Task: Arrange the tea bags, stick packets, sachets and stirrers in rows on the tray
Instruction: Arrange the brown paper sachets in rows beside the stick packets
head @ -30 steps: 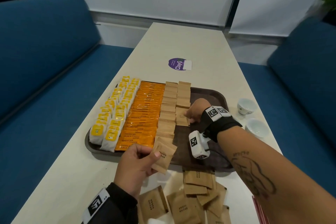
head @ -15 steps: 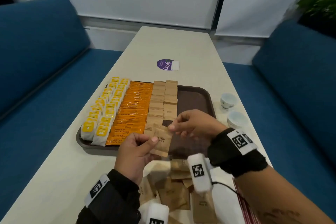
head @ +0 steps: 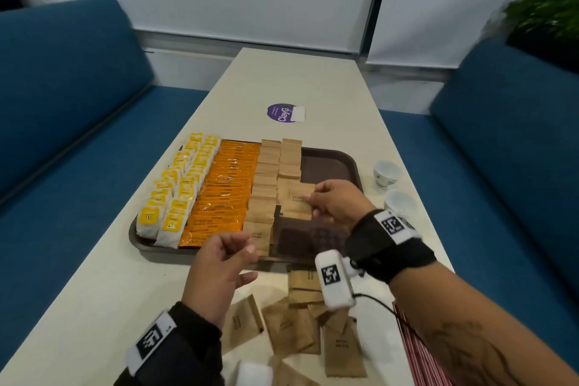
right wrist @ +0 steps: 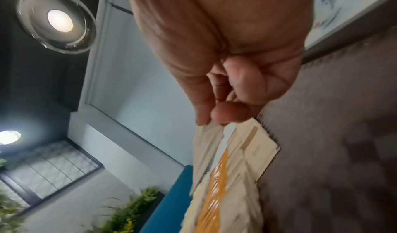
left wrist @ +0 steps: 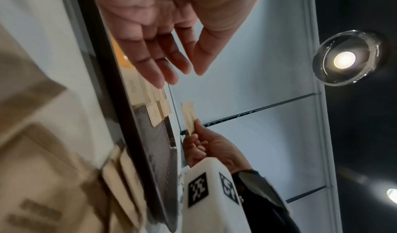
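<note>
A brown tray holds rows of yellow tea bags, orange stick packets and brown sugar sachets. My right hand pinches one brown sachet by its edge, just above the near end of the shorter second sachet row. The right wrist view shows thumb and finger closed on that sachet. My left hand hovers at the tray's front edge, fingers relaxed and empty, as the left wrist view shows of the left hand. Several loose sachets lie on the table in front of me.
Red stirrers lie at the table's near right edge. Two small white cups stand right of the tray. A purple sticker sits beyond the tray. Blue benches flank the table. The tray's right part is bare.
The sachet held by my left hand has passed to my right hand, which moved it forward over the second sachet row. My left hand is now empty and drawn back slightly.
</note>
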Demonstrator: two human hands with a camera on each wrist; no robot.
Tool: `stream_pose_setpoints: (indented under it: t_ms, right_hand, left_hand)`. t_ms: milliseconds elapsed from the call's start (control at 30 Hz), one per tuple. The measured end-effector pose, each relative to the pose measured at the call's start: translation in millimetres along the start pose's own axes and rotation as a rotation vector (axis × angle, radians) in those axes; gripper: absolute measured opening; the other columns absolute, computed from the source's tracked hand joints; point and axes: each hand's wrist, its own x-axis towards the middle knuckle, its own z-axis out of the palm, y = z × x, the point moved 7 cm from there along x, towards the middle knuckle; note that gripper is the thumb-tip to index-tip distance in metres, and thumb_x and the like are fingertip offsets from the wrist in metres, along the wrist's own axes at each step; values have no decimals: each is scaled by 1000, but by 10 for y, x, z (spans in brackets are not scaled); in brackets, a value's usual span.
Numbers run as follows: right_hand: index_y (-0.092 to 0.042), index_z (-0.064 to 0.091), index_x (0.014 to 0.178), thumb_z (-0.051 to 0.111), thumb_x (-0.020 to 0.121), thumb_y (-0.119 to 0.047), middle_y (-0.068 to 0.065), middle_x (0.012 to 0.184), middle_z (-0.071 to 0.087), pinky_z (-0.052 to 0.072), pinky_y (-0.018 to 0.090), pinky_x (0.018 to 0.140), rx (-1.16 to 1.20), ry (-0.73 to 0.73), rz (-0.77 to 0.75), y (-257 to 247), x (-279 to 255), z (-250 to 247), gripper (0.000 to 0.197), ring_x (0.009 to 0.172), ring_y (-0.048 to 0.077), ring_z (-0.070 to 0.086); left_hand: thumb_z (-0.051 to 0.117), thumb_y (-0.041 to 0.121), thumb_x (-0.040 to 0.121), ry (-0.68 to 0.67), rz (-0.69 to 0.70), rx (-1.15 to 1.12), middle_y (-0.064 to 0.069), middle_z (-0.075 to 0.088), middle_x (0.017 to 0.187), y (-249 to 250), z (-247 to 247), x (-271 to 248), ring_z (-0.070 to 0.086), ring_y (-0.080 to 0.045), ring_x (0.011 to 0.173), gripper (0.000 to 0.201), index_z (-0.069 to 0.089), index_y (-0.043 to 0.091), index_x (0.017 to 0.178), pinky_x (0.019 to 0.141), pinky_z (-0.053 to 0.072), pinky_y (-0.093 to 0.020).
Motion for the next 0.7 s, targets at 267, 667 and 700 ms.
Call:
stream_pose_setpoints:
  t_ms: [267,667,700]
  right_hand:
    - [-8,58,95,55,95,-28,4,72,58,34,23,54,-466,-39,253,58,792,71,20,53,13,40]
    - [-5,61,93,68,86,-26,4,72,56,41,24,49,-345,30,187,-95,691,-4,24,53,12,52]
    - [-8,60,94,68,86,-29,3,74,57,42,23,48,-354,40,121,-168,583,-45,24,55,12,52]
  left_hand:
    - [59,1,87,53,-45,86,-11,59,89,-29,-383,54,59,-23,81,14,58,14,91,65,51,-36]
    - [66,1,81,-47,-15,303,-4,62,87,30,-288,122,60,-19,81,20,60,15,94,65,49,-29]
    - [69,2,79,-68,-1,348,-3,62,88,40,-269,113,60,-18,81,22,61,16,94,66,47,-27]
